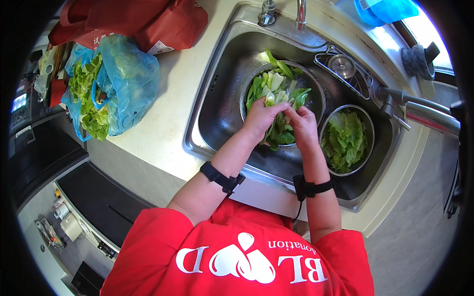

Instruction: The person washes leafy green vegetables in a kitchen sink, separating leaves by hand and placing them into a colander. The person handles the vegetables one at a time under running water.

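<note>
Over a round metal basin (320, 88) in the sink, my left hand (259, 117) grips a leafy green, probably bok choy (276, 134), its dark leaves hanging below the fingers. My right hand (305, 124) meets it there, thumb and fingers pinched at the same plant near the pale stalks. Exactly what sits between the right fingertips is hidden. More green stalks and leaves (272, 81) lie inside the basin, some reaching over its far rim. To the right, a smaller metal bowl (371, 138) holds loose lettuce leaves (346, 138).
The stainless steel sink (222, 100) has a faucet (301, 14) at its back and a wire corner rack (342, 76) at right. A blue plastic bag (129, 85) with lettuce (94, 118) and red bags (166, 27) occupy the left counter. A stone mortar (414, 61) stands far right.
</note>
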`<state>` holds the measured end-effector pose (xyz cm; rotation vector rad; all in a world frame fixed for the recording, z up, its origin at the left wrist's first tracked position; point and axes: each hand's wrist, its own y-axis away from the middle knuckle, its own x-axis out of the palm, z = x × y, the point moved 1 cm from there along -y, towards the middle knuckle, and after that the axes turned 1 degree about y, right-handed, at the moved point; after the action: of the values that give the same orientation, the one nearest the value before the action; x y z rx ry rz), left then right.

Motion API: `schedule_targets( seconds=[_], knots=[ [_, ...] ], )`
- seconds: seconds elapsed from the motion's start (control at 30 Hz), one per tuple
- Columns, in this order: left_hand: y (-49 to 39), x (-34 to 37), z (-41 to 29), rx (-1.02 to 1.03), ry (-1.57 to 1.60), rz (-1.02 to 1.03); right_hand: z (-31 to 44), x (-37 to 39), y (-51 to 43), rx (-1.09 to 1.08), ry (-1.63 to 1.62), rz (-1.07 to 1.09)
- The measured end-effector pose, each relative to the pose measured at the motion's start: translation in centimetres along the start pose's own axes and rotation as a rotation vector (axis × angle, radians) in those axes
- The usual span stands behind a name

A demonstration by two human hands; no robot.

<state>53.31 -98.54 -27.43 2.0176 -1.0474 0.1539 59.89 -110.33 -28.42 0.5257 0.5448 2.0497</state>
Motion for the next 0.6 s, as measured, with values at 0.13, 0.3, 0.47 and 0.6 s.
schedule_targets(
  seconds=[0.13,0.3,0.47,0.6],
  knots=[
    [0.4,-0.6,0.7,-0.001,0.030,-0.103,0.4,0.7,1.0,-0.036,0.158,0.027],
    [0.0,-1.8,1.4,0.050,0.152,-0.194,-0.8,-0.5,0.2,-0.014,-0.170,0.146],
    [1.1,-4.6,1.1,-0.023,0.212,-0.219,-4.9,-5.8,-5.6,0.172,0.701,-0.098],
    [2.1,-5.1,1.8,-0.073,0.338,-0.163,-11.5,-5.7,-6.4,0.004,1.720,0.070]
  ],
)
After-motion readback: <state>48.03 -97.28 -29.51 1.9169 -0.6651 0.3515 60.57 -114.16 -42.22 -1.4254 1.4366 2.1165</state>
